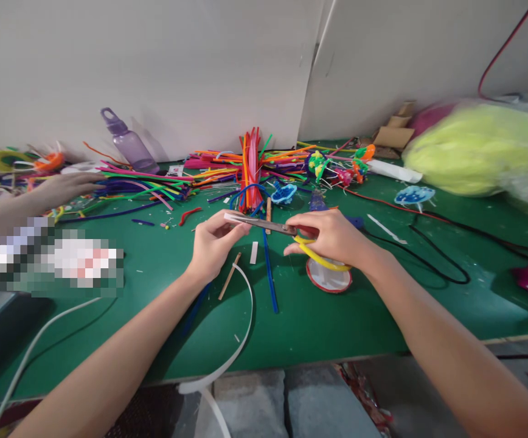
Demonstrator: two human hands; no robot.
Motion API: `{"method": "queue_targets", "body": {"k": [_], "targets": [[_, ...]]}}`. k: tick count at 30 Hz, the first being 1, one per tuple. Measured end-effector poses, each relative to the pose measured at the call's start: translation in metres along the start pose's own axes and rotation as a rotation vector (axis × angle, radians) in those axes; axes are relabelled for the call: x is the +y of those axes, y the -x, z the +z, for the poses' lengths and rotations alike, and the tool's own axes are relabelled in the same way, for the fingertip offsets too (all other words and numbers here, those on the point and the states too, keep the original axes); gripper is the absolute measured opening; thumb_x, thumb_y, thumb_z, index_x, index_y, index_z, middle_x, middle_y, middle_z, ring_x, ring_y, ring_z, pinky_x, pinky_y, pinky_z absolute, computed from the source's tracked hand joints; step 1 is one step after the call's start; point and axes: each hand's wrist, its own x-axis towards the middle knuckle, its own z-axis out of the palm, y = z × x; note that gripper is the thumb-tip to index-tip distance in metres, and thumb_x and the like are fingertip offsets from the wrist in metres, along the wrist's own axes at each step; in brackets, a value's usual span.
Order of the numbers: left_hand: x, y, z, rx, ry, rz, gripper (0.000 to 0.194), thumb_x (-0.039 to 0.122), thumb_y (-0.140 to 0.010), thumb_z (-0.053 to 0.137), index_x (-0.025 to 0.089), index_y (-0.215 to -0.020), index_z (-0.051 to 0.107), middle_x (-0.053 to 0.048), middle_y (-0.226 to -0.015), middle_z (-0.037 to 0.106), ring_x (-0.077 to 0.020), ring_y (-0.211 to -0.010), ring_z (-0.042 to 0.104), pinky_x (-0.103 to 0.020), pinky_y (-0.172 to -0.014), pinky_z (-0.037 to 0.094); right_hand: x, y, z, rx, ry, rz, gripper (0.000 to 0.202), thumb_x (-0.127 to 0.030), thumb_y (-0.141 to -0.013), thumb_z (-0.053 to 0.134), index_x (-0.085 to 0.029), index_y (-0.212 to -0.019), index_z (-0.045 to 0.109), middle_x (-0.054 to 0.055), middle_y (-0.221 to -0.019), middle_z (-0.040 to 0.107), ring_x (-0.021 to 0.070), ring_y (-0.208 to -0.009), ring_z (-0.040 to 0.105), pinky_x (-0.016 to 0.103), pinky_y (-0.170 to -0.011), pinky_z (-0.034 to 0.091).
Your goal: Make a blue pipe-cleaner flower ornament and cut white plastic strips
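My right hand (325,237) grips the yellow handles of a pair of scissors (282,227), whose blades point left. My left hand (218,240) pinches a small white strip (234,217) that lies along the blades near their tips. Below my hands, a long curved white strip (250,304) hangs over the table's front edge, its upper end by a thin wooden stick (230,277). A short white piece (253,252) and a blue pipe cleaner (269,274) lie between my hands. Under the yellow handles is a round white disc with a red rim (330,278).
Colourful pipe cleaners (250,164) are piled at the back of the green table (337,340). A purple bottle (131,146) leans behind them. Another person's hand (63,188) reaches in from the left. A glue gun's dark cable (437,277) and a bag of yellow material (474,149) are right.
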Motion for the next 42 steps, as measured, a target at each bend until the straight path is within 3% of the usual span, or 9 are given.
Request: {"method": "queue_targets", "body": {"k": [26, 33, 42], "targets": [[0.0013, -0.0003, -0.0004, -0.001, -0.005, -0.011, 0.012, 0.03, -0.074, 0.075, 0.018, -0.075, 0.072, -0.001, -0.076, 0.065, -0.0119, -0.068, 0.059, -0.024, -0.062, 0.048, -0.0012, 0.0004, -0.0026, -0.011, 0.043, 0.006, 0.046, -0.058, -0.071, 0.073, -0.02, -0.095, 0.072, 0.002, -0.074, 0.069, 0.0137, -0.061, 0.056, 0.026, -0.059, 0.037], [-0.0009, -0.0014, -0.0025, 0.008, -0.022, -0.022, 0.011, 0.029, -0.072, 0.076, 0.018, -0.074, 0.073, -0.001, -0.076, 0.066, -0.0126, -0.07, 0.059, -0.025, -0.064, 0.048, -0.0023, 0.0008, -0.0028, -0.012, 0.045, 0.028, 0.047, -0.059, -0.069, 0.074, -0.022, -0.097, 0.067, 0.002, -0.083, 0.069, 0.0151, -0.068, 0.057, 0.025, -0.063, 0.039], [-0.0013, -0.0002, -0.0014, -0.052, -0.036, -0.013, 0.006, 0.025, -0.074, 0.074, 0.02, -0.073, 0.075, -0.002, -0.078, 0.066, -0.0126, -0.073, 0.059, -0.024, -0.065, 0.047, -0.0084, -0.0018, -0.0025, -0.069, -0.045, 0.057, 0.045, -0.054, -0.069, 0.076, -0.021, -0.096, 0.064, 0.001, -0.081, 0.064, 0.0137, -0.067, 0.054, 0.025, -0.063, 0.038]]}}
